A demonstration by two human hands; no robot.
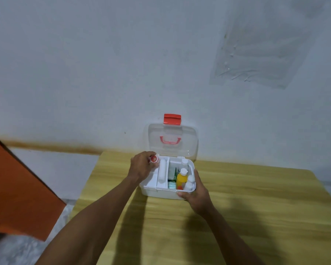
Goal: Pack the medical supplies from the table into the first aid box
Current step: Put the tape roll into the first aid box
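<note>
The first aid box [167, 194] sits open at the frame's centre on the tabletop [256, 207], lid [172, 142] upright against the wall. The left hand [141, 167] is clamped on a small red-capped container [154, 158] over the box's upper-left corner; the right hand [196, 194] grips the lower-right corner. Inside, a yellow bottle [180, 179] stands upright. The container probably goes best into the free left tray compartment, with the box held steady. No writing is legible.

No legible txt; print on green packet [172, 174] in first aid box [161, 193] too blurry.
</note>
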